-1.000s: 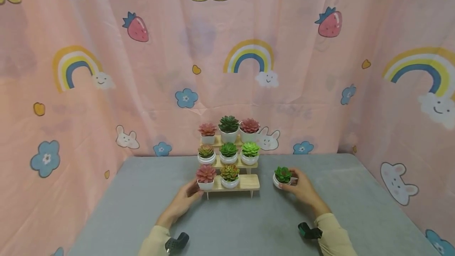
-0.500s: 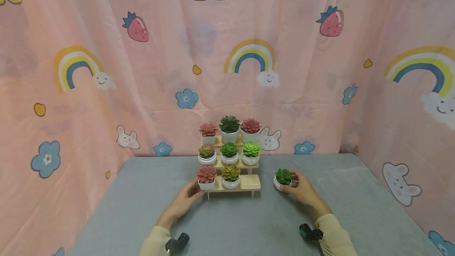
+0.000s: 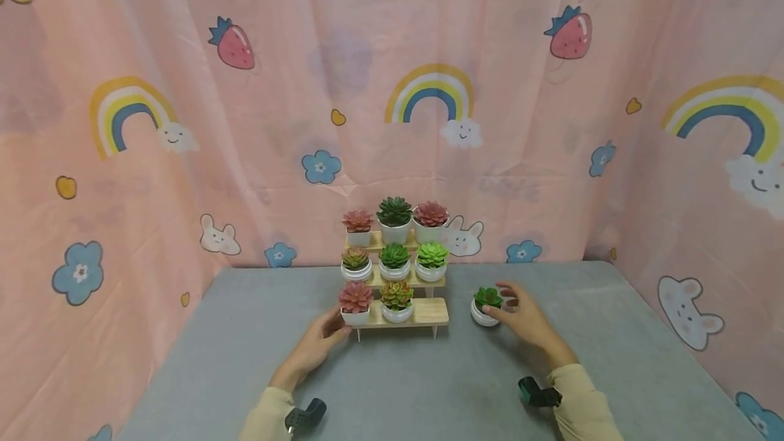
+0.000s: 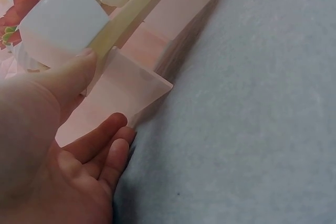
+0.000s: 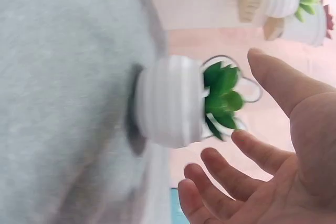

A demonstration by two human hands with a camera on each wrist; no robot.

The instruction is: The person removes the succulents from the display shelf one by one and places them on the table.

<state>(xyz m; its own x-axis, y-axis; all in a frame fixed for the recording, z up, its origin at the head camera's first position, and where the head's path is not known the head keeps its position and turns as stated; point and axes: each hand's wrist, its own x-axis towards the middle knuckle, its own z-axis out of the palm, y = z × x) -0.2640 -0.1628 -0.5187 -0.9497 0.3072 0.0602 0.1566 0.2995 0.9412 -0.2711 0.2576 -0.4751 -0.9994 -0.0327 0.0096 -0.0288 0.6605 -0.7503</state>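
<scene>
A white ribbed pot with a green succulent stands upright on the grey table, right of a tiered wooden stand. My right hand is spread beside this pot; in the right wrist view a gap shows between the pot and the fingertips. Several potted succulents fill the stand's three tiers, with bare wood at the right end of the lowest one. At that tier's left end is my left hand, its thumb at the shelf's corner below a pink succulent's pot, relaxed fingers beside the pale leg.
A pink patterned curtain hangs right behind the table's far edge and along both sides. The grey table extends in front of the stand and to either side. Dark wrist devices sit at both cuffs.
My right hand has loosened from the green succulent's pot, its fingers spreading away from it while the pot stays on the table. The left hand keeps its place at the stand.
</scene>
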